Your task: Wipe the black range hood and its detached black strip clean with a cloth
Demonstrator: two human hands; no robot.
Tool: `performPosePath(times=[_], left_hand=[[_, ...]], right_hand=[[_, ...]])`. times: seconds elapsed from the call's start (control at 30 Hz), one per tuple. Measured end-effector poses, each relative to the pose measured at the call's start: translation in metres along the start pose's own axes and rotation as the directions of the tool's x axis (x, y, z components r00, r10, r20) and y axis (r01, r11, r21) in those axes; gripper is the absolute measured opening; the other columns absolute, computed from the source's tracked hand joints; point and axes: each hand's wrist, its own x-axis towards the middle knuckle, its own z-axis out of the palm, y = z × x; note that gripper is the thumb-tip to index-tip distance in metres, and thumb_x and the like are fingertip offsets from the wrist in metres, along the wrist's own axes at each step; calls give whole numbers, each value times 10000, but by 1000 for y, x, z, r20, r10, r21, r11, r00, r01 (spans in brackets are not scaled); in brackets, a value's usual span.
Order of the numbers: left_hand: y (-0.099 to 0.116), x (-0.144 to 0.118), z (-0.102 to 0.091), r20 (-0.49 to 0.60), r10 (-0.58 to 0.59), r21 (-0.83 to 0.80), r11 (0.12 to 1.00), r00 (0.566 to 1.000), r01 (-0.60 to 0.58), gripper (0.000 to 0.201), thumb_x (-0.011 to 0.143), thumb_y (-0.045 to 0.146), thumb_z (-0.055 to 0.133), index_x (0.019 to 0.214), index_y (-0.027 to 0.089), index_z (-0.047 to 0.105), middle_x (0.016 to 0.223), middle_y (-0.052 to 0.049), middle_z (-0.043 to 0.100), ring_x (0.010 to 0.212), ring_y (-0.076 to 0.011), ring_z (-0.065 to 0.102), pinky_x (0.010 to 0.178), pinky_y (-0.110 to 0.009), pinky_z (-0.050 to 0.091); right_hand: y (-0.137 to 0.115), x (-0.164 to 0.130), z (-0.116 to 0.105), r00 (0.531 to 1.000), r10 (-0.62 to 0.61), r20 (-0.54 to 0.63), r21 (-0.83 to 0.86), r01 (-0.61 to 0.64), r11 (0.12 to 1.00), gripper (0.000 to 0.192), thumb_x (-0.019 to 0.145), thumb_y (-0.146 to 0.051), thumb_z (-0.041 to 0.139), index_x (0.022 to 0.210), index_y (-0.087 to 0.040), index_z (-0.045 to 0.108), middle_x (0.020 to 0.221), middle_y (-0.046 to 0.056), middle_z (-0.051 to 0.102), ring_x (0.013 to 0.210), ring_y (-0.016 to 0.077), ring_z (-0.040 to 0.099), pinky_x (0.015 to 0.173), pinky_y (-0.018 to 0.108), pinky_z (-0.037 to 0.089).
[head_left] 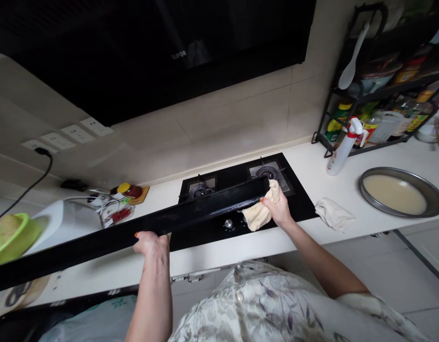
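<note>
The left hand (150, 243) is clenched around the lower edge of a long black range-hood panel (134, 230), which stretches slantwise from the lower left of the view up to the gas hob (240, 190). The right hand (278, 209) grasps a beige cloth (259, 214) and presses it against the panel's far right end, just above the hob's burners and control knob (228, 223). The hob is set into a white counter (312, 166). A second, crumpled cloth (333, 213) lies on the counter just right of the hob. Further right stand a white spray bottle (342, 149) and a round metal basin (400, 191) holding pale liquid. Behind them a black rack (379, 90) carries bottles and jars. At far left sit a green bowl (11, 237) and a white appliance (66, 219). Overhead hangs the black range hood (151, 52).
</note>
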Motion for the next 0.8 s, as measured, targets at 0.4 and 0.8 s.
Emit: performPosePath(times=[0.4,0.8], left_hand=[[8,-3,-4,-68,-68,-86,994,995,62,485,901,135,420,1381,124,485,1260,-158,631,1157,-249,678,905,-451,627],[16,-3,-6,-49,-28,-210,977,998,17,331,988,160,346,1244,61,531,1160,-178,660,1147,-276,673,915,-509,619]], right_hand=[[3,5,-8,991,125,-49,133,-118,984,678,608,-830,753,862,-221,597,738,24,618,724,197,602,676,328,519],[-47,20,-7,915,191,355,34,-216,976,684,682,-848,702,800,-175,689,766,46,706,833,234,687,738,328,543]])
